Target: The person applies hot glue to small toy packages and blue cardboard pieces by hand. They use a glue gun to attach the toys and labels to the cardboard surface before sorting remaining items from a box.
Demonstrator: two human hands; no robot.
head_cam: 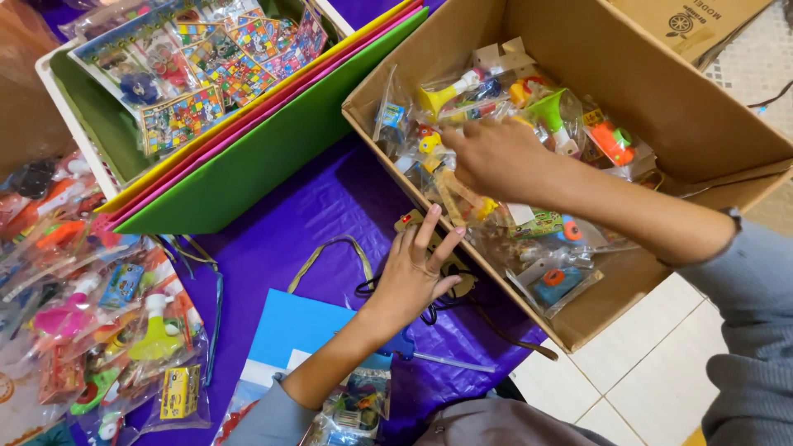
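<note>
While the right hand (494, 157) is reached down into the open cardboard box (661, 91), its fingers are curled among the clear toy packets (545, 277) heaped there; whether one packet is actually pinched cannot be told, since the fingertips are hidden. The left hand (417, 268) is laid flat with fingers spread against the outside of the box's near wall, over a tangle of dark cord (438, 312) on the purple cloth (306, 223). Little free room is left inside the box, its floor being covered wall to wall, though its far corner stands bare. A narrow strip of cloth is left open between the box and the green foam sheet (256, 161), which is leaned with one yellow and one pink sheet against a white basket (70, 116). In that basket a pack of colourful board-game cards (206, 62) is stacked. One blue paper bag (289, 330) is seen beside the left forearm, with one packet lying at the elbow. A second heap of bagged toys (91, 306), too many to count, is spread along the left edge. Two trumpet-shaped toys, one yellow and one green, are counted in the box. White floor tiles (644, 372) are seen under the box's overhanging corner.
</note>
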